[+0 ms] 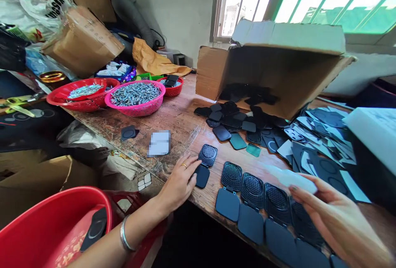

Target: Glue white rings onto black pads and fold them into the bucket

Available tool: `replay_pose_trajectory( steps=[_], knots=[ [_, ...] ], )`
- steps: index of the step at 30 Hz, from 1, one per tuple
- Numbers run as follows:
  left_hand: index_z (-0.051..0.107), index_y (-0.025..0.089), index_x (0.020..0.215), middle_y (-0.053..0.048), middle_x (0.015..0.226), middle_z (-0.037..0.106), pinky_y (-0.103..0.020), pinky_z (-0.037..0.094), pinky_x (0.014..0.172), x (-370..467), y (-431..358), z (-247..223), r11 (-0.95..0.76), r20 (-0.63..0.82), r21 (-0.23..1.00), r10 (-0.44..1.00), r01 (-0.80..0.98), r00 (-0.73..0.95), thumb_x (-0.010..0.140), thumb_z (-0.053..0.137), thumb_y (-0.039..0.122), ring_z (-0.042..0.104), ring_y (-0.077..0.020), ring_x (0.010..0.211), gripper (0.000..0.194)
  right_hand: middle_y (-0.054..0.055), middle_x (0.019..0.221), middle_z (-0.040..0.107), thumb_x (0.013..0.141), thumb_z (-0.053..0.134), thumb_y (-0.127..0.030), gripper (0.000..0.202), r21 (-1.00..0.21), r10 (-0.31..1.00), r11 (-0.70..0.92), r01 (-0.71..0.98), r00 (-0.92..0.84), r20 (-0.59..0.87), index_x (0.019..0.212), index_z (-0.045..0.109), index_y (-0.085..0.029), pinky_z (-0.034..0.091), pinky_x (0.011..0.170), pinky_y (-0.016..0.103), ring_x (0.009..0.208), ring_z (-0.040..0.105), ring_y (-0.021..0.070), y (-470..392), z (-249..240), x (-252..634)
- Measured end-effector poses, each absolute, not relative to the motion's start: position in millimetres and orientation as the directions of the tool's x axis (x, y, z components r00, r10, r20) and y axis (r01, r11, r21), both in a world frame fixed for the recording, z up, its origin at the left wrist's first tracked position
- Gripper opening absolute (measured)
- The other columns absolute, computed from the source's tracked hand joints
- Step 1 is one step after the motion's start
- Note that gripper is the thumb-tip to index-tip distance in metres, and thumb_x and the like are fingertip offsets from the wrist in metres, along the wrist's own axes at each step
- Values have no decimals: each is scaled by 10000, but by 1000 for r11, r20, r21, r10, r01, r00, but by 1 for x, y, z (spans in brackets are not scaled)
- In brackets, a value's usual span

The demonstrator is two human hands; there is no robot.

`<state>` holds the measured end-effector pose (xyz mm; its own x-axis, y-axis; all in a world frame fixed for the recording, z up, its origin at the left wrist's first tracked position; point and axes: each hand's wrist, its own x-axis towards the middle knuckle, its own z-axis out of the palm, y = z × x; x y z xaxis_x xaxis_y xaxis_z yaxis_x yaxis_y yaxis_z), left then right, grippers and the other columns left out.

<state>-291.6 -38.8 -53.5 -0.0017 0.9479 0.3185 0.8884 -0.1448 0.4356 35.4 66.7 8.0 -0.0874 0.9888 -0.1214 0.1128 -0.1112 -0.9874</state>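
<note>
My left hand [180, 181], with a ring and a silver bangle, has its fingers and thumb on the left edge of an opened black hinged case [208, 155] lying on the table. The case's upper half has a ribbed round pattern; its smooth half is partly under my thumb. To its right, several similar opened cases [253, 189] lie in a row along the front edge. My right hand [337, 210] is closed on a whitish, translucent flat piece [293, 179], blurred by motion, above the right part of the row.
A cardboard box [213, 72] lies on its side, with black pieces [230, 113] spilling out. Cut sheets [328, 148] are piled at the right. Pink [136, 109] and red baskets [74, 105] of metal parts stand at the left. A red tub [55, 206] is below the table.
</note>
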Motion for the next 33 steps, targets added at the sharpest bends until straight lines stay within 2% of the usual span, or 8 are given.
replay_pose_trajectory(
  steps=[3, 6, 9, 11, 15, 19, 24, 33],
  knots=[
    [526, 195, 1373, -112, 1455, 511, -588, 315, 1151, -284, -35, -51, -130, 293, 421, 956, 897, 1, 943, 555, 306, 344, -322, 1423, 445, -3, 725, 622, 614, 842, -483, 418, -991, 959, -117, 62, -253, -129, 895, 698, -209, 469, 545, 241, 613, 535, 127, 84, 13, -13],
    [583, 221, 1317, -100, 1410, 558, -637, 284, 1147, -279, -35, -50, -136, 277, 399, 961, 907, 22, 903, 630, 362, 389, -338, 1394, 439, -29, 621, 534, 757, 709, -556, 402, -979, 944, 51, 199, -330, -18, 938, 681, -197, 379, 497, 243, 548, 457, 116, 98, 15, -48],
    [612, 248, 1281, -81, 1376, 589, -635, 291, 1145, -277, -37, -51, -158, 312, 405, 950, 901, 26, 894, 646, 344, 418, -321, 1374, 400, -42, 534, 463, 812, 600, -599, 418, -857, 914, 295, 423, -385, 125, 858, 672, -190, 318, 473, 252, 512, 414, 124, 112, 15, -70],
    [631, 258, 1257, -73, 1355, 604, -639, 299, 1139, -276, -38, -52, -163, 343, 421, 939, 892, 9, 897, 637, 326, 430, -318, 1362, 367, -39, 525, 458, 814, 571, -602, 416, -758, 878, 421, 498, -434, 203, 792, 653, -195, 307, 470, 257, 502, 406, 128, 119, 16, -79],
    [662, 290, 1222, -74, 1366, 579, -621, 330, 1127, -275, -39, -53, -146, 391, 450, 919, 881, -48, 883, 630, 297, 433, -318, 1349, 340, -27, 541, 500, 843, 529, -566, 391, -611, 826, 542, 577, -501, 259, 782, 635, -195, 309, 476, 267, 488, 405, 135, 128, 19, -93],
    [679, 303, 1201, -78, 1346, 582, -609, 356, 1113, -275, -38, -54, -144, 419, 447, 906, 883, -64, 874, 629, 291, 456, -315, 1320, 331, -12, 550, 533, 858, 512, -549, 381, -532, 794, 593, 604, -547, 265, 763, 627, -198, 328, 493, 272, 502, 447, 148, 134, 19, -100],
    [687, 291, 1194, -87, 1327, 598, -606, 372, 1102, -275, -38, -53, -145, 422, 444, 904, 884, -64, 875, 622, 286, 477, -318, 1300, 326, -9, 549, 535, 864, 492, -549, 391, -531, 798, 581, 616, -560, 224, 741, 621, -201, 325, 497, 272, 500, 455, 150, 136, 15, -105],
    [690, 291, 1188, -92, 1325, 603, -614, 369, 1097, -276, -37, -53, -157, 426, 442, 903, 883, -53, 880, 614, 285, 487, -316, 1296, 317, -31, 530, 494, 894, 490, -505, 369, -506, 795, 592, 627, -557, 240, 747, 621, -193, 299, 488, 269, 476, 417, 130, 137, 7, -105]
  ],
)
